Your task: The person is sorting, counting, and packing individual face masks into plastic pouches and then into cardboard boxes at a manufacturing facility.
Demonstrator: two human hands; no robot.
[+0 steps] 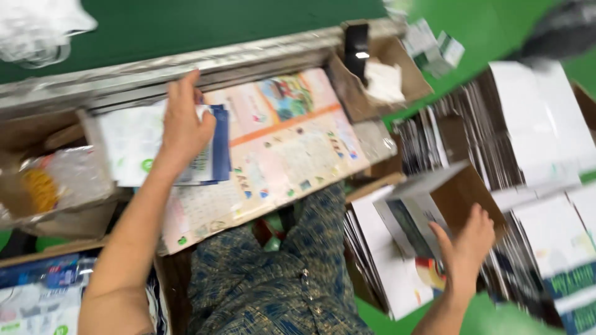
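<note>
My left hand (184, 121) lies flat on a small stack of white and blue flat packets (139, 149) that rests on the left part of a large printed sheet (279, 149) with colourful pictures. My right hand (467, 245) grips the edge of a flattened carton (428, 208), white outside and brown inside, lifted at a slant above stacks of the same cartons (385, 260) at the lower right. The picture is blurred by motion.
A metal rail (155, 68) runs along the green conveyor belt (205, 22) at the back. An open brown box (379, 77) holds white paper. More stacks of flat cartons (534, 130) fill the right. A plastic bag (56, 180) with a yellow item sits left.
</note>
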